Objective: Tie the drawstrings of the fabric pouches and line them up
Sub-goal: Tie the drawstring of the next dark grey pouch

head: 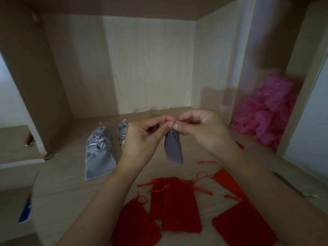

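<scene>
The left hand (142, 139) and right hand (200, 128) are meeting above the desk (71, 192), each grip pinching closed on the drawstring (171, 130) at the mouth of a grey pouch (174, 148). The pouch is hanging free in the air between the wrists, its body drooping straight down. Holding it up this way is probably letting its own weight keep the neck gathered while the fingertips are working the cord close together, as a knot needs. Whether the knot is already forming is hidden by the fingers.

The tied pouches (100, 150) are lying to the left in an overlapping row running away from the person, necks cinched. A second row seems to be starting just beside them, partly behind the left hand, most likely where the held one is going. The red pouches (179, 206) are lying loose and flat at the near edge, cords trailing, apparently waiting their turn within easy reach. A pink heap (266, 118) is sitting in the next compartment to the right, too blurred to identify.

No brand, label or writing is showing anywhere.
</scene>
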`<action>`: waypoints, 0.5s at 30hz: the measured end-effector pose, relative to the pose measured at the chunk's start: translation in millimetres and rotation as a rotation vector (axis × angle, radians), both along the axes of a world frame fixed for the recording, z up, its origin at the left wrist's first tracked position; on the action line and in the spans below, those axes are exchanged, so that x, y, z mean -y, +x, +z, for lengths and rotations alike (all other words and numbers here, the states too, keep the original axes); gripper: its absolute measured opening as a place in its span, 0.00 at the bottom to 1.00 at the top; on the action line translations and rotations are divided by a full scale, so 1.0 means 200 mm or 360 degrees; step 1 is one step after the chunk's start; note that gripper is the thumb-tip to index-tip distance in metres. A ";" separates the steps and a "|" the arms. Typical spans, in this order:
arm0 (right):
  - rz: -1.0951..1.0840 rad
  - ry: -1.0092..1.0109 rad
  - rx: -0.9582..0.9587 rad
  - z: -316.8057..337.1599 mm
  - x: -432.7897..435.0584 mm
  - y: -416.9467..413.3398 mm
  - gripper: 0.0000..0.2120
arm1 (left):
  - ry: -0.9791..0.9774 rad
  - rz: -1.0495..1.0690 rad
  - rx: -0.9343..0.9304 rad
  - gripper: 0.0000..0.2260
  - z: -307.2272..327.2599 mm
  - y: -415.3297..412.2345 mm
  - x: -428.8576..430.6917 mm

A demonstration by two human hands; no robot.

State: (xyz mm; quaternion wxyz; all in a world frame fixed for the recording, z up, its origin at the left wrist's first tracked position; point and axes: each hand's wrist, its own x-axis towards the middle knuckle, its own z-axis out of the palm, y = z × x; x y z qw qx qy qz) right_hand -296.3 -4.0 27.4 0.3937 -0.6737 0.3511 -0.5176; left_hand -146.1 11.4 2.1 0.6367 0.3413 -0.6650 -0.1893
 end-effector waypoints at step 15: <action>0.0182 -0.0004 0.0074 0.03 -0.02 0.00 0.04 | 0.0369 -0.0434 -0.0631 0.06 0.00 -0.03 0.00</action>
